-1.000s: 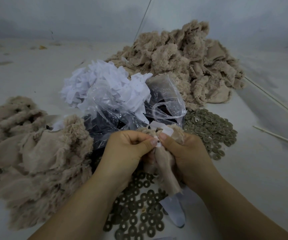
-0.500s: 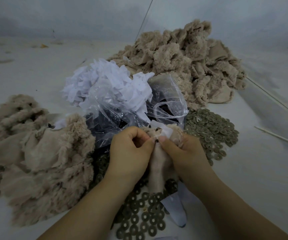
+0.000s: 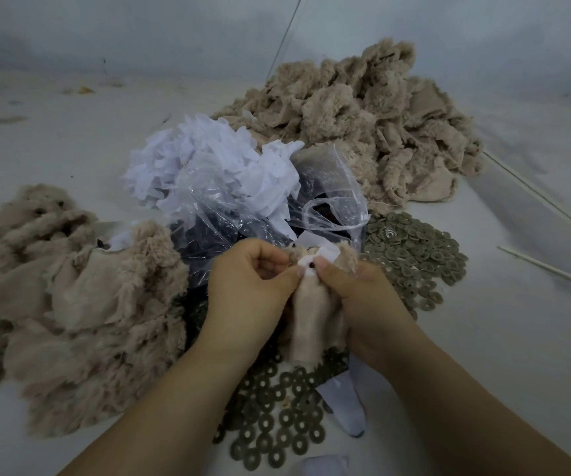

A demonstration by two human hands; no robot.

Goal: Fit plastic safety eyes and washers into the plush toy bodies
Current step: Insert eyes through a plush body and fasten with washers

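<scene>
Both hands hold one beige plush body [image 3: 306, 317] just in front of the clear plastic bag [image 3: 263, 207]. The left hand [image 3: 249, 290] and right hand [image 3: 356, 290] pinch its top, where a dark eye post [image 3: 311, 266] pokes through white backing. This looks like the eye-seating step; next, a washer from the washers [image 3: 277, 417] beneath the hands should be pressed onto the post.

Both forearms come in from 6 o'clock and meet at the centre. The left hand [image 3: 248, 286] has its fingers curled, thumb pointing to 3 o'clock. The right hand [image 3: 359, 290] is also curled, thumb pointing to 9 o'clock. The two thumb tips nearly touch, pinching together.
</scene>
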